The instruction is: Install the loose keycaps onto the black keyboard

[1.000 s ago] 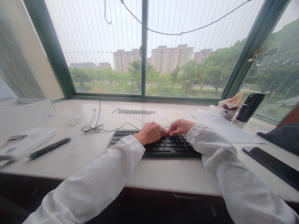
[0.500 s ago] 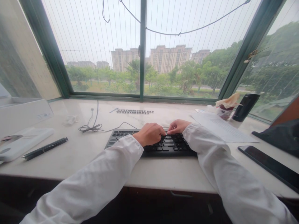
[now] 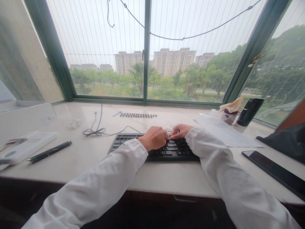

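Note:
A black keyboard (image 3: 172, 149) lies on the white windowsill desk in front of me. Over its middle, my left hand (image 3: 156, 138) is closed, its fingertips down near the upper rows of keys. Close beside it, my right hand (image 3: 179, 131) is pinched at the keyboard's upper edge, thumb and forefinger together. The fingertips of both hands almost meet. Whatever they grip is too small or too hidden to make out. Behind the keyboard, small loose keycaps (image 3: 138, 115) stand in two rows.
A coiled cable (image 3: 94, 131) runs to the keyboard's back. To the left lie a pen (image 3: 50, 152), a white box (image 3: 28, 111) and a white flat case (image 3: 28, 144). At right are paper sheets (image 3: 224, 130), a phone (image 3: 274, 170) and a dark cylinder (image 3: 250, 111).
The view has shifted slightly. Both hands stay at nearly the same spot on the keyboard, with only small finger movements.

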`<state>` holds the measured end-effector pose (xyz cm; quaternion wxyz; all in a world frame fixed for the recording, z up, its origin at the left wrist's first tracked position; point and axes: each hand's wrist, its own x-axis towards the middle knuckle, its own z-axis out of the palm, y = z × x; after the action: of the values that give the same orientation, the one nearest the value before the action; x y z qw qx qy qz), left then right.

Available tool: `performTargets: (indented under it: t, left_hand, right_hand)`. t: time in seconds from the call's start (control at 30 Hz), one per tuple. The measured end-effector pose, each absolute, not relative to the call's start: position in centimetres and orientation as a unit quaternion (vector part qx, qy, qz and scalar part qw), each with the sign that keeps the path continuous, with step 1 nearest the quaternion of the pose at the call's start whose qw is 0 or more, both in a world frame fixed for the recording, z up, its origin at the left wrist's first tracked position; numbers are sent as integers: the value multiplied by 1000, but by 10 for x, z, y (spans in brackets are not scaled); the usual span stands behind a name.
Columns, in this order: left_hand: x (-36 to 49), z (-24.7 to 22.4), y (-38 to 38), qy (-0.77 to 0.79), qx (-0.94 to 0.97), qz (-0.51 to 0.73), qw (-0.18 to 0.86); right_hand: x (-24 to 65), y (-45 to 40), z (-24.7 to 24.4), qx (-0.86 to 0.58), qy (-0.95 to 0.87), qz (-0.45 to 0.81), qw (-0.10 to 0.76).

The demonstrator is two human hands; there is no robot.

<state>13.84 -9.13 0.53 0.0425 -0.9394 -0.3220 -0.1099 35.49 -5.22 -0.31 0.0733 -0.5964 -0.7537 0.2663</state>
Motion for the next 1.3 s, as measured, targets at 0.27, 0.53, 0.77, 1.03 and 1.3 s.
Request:
performTargets:
  t: [0.27, 0.53, 0.77, 1.03, 1.3]
  left_hand:
    - [140, 6, -91, -317, -940, -116, 58]
    - [139, 4, -76, -342, -931, -126, -14]
    - [139, 3, -69, -340, -930, -136, -37]
    - [141, 6, -70, -334, -933, -131, -26]
    - [154, 10, -96, -300, -942, -100, 111]
  right_hand:
    - [351, -51, 0, -619, -743, 251, 38]
    - [352, -41, 3, -607, -737, 298, 21]
    - [355, -32, 0, -607, -730, 314, 9]
    - [355, -30, 2, -598, -734, 322, -9]
    - [360, -38, -10, -585, -754, 295, 48]
